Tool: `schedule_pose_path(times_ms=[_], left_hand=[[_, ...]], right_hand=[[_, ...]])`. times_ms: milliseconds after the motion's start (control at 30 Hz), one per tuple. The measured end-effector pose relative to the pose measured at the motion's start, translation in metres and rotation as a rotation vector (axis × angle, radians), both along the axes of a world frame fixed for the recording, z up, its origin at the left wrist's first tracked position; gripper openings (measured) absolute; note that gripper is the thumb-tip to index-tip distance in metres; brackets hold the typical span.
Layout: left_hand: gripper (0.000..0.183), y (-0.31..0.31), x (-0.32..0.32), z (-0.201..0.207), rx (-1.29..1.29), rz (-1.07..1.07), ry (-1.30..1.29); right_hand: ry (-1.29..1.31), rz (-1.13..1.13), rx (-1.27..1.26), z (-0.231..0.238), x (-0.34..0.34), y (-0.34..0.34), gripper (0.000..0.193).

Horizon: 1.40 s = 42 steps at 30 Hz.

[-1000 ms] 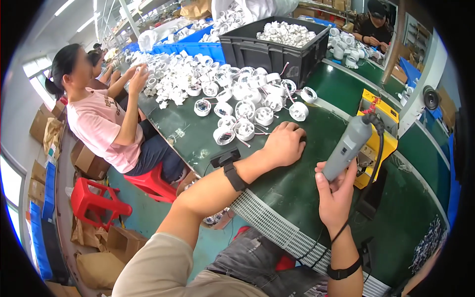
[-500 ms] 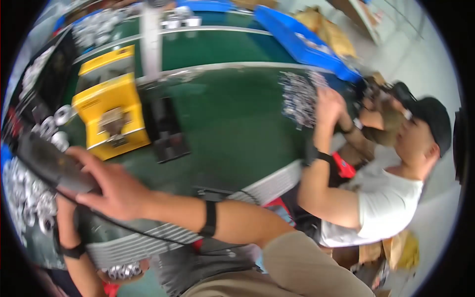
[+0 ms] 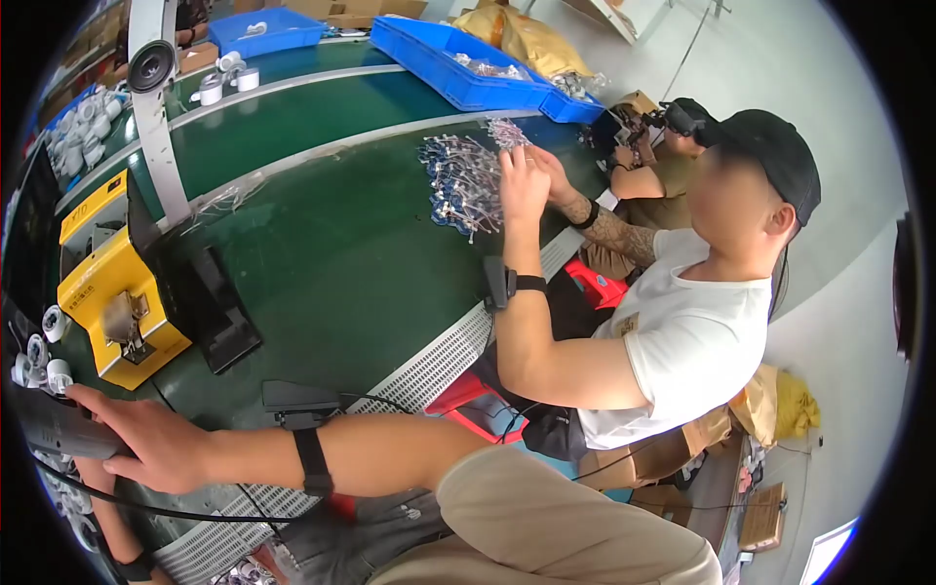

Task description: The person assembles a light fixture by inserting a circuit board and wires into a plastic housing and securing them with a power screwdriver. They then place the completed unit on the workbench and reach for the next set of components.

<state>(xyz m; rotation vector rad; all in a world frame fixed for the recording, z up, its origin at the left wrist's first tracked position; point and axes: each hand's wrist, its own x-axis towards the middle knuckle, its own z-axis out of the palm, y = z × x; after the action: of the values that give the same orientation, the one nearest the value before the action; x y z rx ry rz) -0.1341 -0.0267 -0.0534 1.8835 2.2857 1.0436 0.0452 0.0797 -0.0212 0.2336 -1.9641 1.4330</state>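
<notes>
My right hand [image 3: 156, 444] reaches far to the left and is closed round a dark grey corded hand tool [image 3: 68, 429]; its exact kind and front end do not show. A black cable [image 3: 185, 512] runs along below that hand. My left hand [image 3: 93, 476] is at the lower left, mostly hidden below the tool and by the dark rim, so its fingers do not show. Small white round housings [image 3: 58, 375] lie just beyond the tool. Behind them stands a yellow machine [image 3: 146, 356] with a metal fixture [image 3: 124, 327] on its front.
A black flat device [image 3: 219, 317] lies beside the yellow machine on the green bench [image 3: 331, 273]. Across the bench, a co-worker in a white shirt [image 3: 702, 331] handles bundled wires [image 3: 463, 185]. Blue trays [image 3: 468, 88] stand at the back; a metal post [image 3: 161, 136] rises at the far left.
The view has swung rightward, so the bench and machine now appear further left. My right hand still holds the grey tool. The co-worker's hands remain at the wires.
</notes>
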Motion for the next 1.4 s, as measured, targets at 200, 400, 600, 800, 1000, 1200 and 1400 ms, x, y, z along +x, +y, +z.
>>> schedule_pose_path(times_ms=[200, 400, 600, 800, 1000, 1200, 1400], left_hand=[[0.046, -0.021, -0.044, -0.033, 0.012, 0.028, 0.003], [0.046, -0.02, -0.032, -0.022, -0.01, 0.131, -0.024], [0.035, -0.029, -0.036, -0.02, -0.007, 0.203, -0.076], [0.03, -0.023, -0.009, -0.002, -0.007, 0.346, -0.053], [0.019, -0.027, 0.014, 0.016, 0.026, 0.443, 0.099], [0.013, -0.012, 0.037, 0.041, -0.042, 0.457, -0.023], [0.02, -0.019, 0.053, 0.063, -0.227, 0.091, -0.501]], right_hand=[[-0.025, 0.089, -0.066, 0.003, 0.002, 0.005, 0.087], [0.097, 0.037, -0.132, 0.0, -0.005, -0.002, 0.085], [-0.023, 0.064, -0.112, 0.014, 0.004, 0.007, 0.082], [0.066, -0.163, 0.043, 0.031, 0.012, 0.022, 0.078], [0.11, -1.093, 0.238, 0.06, 0.069, 0.155, 0.051], [-0.762, -1.636, 0.209, -0.008, 0.159, 0.283, 0.091], [-0.499, -1.147, 0.416, 0.007, 0.133, 0.229, 0.075]])
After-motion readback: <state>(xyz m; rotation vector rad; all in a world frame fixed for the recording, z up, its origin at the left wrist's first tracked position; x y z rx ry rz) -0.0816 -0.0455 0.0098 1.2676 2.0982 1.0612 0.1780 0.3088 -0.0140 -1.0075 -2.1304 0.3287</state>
